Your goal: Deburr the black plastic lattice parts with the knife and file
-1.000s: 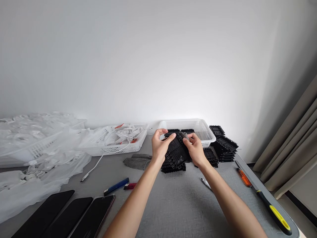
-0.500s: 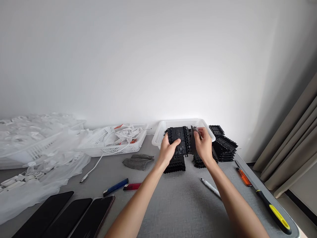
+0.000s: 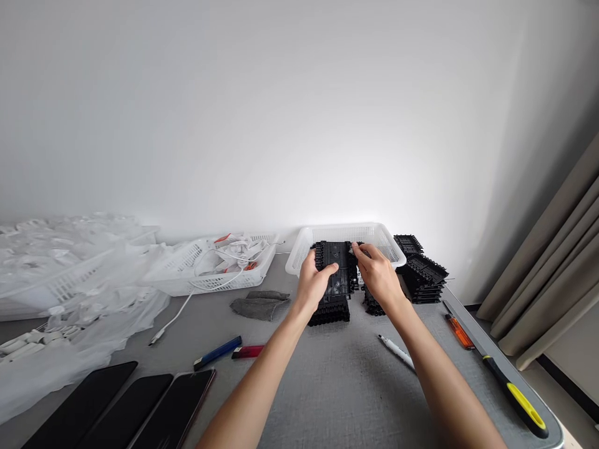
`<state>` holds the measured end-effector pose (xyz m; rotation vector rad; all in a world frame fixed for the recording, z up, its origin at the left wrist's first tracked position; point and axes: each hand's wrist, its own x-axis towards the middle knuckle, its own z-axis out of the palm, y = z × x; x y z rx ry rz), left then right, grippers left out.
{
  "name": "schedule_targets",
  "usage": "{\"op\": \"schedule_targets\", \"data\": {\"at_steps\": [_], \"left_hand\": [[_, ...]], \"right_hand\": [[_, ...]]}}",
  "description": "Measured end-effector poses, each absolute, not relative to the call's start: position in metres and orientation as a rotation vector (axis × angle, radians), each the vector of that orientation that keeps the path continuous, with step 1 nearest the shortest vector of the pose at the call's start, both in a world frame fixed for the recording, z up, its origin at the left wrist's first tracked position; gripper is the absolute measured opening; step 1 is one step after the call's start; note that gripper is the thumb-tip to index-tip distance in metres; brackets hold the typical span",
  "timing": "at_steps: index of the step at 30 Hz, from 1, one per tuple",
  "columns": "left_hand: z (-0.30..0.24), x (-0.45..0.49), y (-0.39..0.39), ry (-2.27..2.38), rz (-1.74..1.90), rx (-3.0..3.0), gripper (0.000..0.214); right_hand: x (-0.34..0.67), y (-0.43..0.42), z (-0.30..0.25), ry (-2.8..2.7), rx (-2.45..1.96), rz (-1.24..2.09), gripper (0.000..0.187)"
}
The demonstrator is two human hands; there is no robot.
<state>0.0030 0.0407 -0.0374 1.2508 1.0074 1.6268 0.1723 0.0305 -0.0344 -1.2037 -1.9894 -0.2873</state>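
My left hand (image 3: 314, 284) grips a flat black plastic part (image 3: 339, 268) with toothed edges by its left side, thumb lying across the face. My right hand (image 3: 377, 274) is closed at the part's upper right edge, fingers pinched on a grey cloth (image 3: 351, 249), of which only a small bit shows. Under the held part sits a stack of similar black parts (image 3: 330, 313). More black parts (image 3: 373, 304) are partly hidden below my right hand. Behind both hands stands a white plastic basket (image 3: 302, 240).
Black parts (image 3: 427, 284) are piled at the right, near a long yellow-and-black-handled tool (image 3: 517, 396) and an orange cutter (image 3: 459, 332). A white pen (image 3: 397, 352), grey cloth pieces (image 3: 259, 307), two lighters, dark phones (image 3: 173, 408) and a white basket with cables (image 3: 210, 284) lie about.
My right hand has moved left and turned over, bringing its fingertips onto the black part's right edge. The grey cloth is now mostly hidden. My left hand keeps its hold.
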Motion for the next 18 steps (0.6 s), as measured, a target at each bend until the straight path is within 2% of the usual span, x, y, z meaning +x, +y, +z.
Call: {"op": "schedule_targets", "data": {"at_steps": [10, 14, 18], "left_hand": [[-0.023, -0.029, 0.059, 1.119, 1.912, 1.107, 0.035], [-0.02, -0.024, 0.056, 0.982, 1.953, 1.018, 0.04], [-0.016, -0.01, 0.046, 0.86, 1.759, 0.763, 0.037]], "right_hand": [[0.155, 0.021, -0.037, -2.236, -0.96, -0.164, 0.039], [0.163, 0.025, -0.038, -1.93, -0.842, 0.025, 0.036], [0.156, 0.028, -0.041, -1.761, -0.829, 0.114, 0.039]]}}
